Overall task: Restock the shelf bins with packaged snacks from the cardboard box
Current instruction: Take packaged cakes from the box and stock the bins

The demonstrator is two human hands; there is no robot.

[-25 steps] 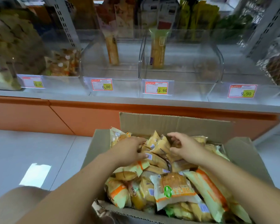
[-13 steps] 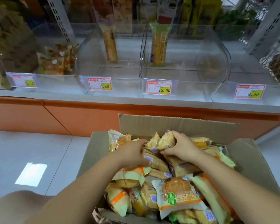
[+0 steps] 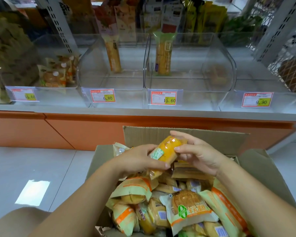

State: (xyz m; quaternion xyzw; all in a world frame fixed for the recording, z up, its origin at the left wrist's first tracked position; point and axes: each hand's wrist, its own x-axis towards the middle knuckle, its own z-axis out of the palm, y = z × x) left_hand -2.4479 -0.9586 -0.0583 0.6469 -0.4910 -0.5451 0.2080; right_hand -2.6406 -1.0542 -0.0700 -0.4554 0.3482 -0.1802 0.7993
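Orange-yellow snack pack [image 3: 167, 147] is sitting right between my hands, just above the cardboard box [image 3: 263, 168], with its long axis tilting from lower left to upper right. My left hand [image 3: 138, 159] is curling round the low end and my right hand [image 3: 200, 154] is pinching the high end. The clear shelf bins [image 3: 203, 98] are sitting ahead and higher, well apart, so I'm guessing a forward lift.

Single head-worn wide-angle view, facing forward and steeply down. The cardboard box [image 3: 220, 141] lies close beneath the lens at 6 o'clock. The clear shelf bins [image 3: 195, 98] span 12 o'clock, farther off. Floor [image 3: 32, 168] fills 9 o'clock.
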